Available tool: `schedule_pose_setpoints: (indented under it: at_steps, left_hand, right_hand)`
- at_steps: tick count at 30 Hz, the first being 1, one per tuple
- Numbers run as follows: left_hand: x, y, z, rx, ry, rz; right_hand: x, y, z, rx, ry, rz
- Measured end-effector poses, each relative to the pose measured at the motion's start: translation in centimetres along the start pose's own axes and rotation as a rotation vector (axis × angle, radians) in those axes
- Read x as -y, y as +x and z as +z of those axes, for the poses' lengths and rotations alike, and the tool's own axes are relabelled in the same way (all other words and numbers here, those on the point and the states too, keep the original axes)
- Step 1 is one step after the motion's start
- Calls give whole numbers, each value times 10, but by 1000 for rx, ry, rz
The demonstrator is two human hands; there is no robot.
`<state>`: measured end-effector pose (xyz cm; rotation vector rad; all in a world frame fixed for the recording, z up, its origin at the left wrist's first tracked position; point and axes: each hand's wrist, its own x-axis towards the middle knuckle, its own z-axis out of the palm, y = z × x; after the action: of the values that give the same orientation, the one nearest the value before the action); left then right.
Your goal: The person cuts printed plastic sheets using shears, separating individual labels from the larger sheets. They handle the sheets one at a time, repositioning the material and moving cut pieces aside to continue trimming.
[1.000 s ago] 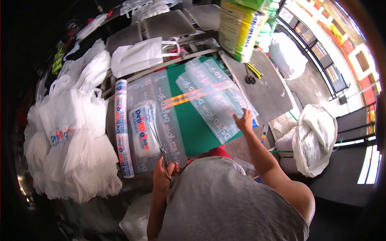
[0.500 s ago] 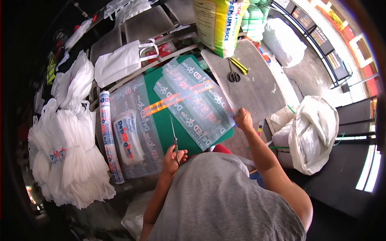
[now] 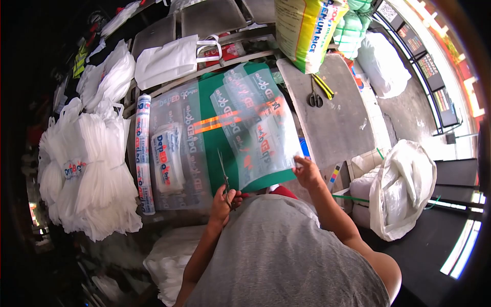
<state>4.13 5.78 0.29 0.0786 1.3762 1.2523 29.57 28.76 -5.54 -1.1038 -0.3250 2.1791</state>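
My left hand (image 3: 223,202) is closed around the handles of a pair of scissors (image 3: 225,176), whose blades point away from me over a green cutting mat (image 3: 217,176). With my right hand (image 3: 308,173) I pinch the near right corner of a clear, printed plastic sheet (image 3: 276,148). That sheet lies over the right part of the mat, its near edge slightly raised. An orange and silver strip (image 3: 212,124) runs across the mat and on under the sheet. To the left, a folded printed plastic pack (image 3: 168,161) rests on another clear printed sheet (image 3: 192,174).
A printed roll (image 3: 143,153) borders the left side, beside bundled white bags (image 3: 89,169). Further back are a white tote bag (image 3: 166,64) and a rice sack (image 3: 307,36). Black-handled scissors (image 3: 315,97) and a yellow tool (image 3: 324,87) lie right. A white sack (image 3: 404,189) stands near right.
The plastic sheet has turned and now lies straighter along the mat, its near edge lifted by my right hand. My left hand still has the scissors. The whole view has shifted slightly.
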Motion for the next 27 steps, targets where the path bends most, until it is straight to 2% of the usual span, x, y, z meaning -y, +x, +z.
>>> schedule_pose_setpoints:
  at_steps: [1,2,3,5,6,7,9,13,16,19,21,22,23,24,27]
  left_hand:
    - [1,2,-6,-5,11,9]
    - [1,2,-10,-10,21,17]
    - [0,2,-16,-5,22,15]
    - [-5,1,-32,32,33,22]
    - [-4,0,-41,36,35,17]
    - [-3,-2,-50,13,42,22]
    - [-4,-8,-64,0,51,20]
    - [-5,-24,-84,-1,96,2]
    - [1,-30,-98,41,125,-6]
    - [3,-35,-108,49,174,-28]
    - [8,-41,-120,81,158,39]
    - [11,-44,-126,72,148,40]
    - [13,-47,-131,65,166,42]
    - [13,-50,-136,57,184,44]
    - [15,-58,-148,140,158,1]
  right_hand:
    - [-18,4,-15,-53,-61,29]
    - [-34,-5,-15,68,-913,-465]
    - [-40,-8,-15,63,-913,-467]
    - [-46,-22,4,-198,-385,-13]
    - [-50,-24,15,-201,-514,-62]
    - [-53,-26,26,-208,-513,-62]
    - [-54,-33,58,-227,-895,-281]
    - [-57,-40,125,-91,-1254,-623]
    - [-80,-35,159,52,-1310,-657]
    - [-101,-33,163,1,-1249,-785]
    - [-104,-40,151,-111,-999,-517]
    - [-111,-36,141,-144,-753,-657]
    - [-106,-36,127,-238,-647,-581]
    - [-104,-35,106,-316,-606,-594]
    - [-101,-40,50,-325,-192,-414]
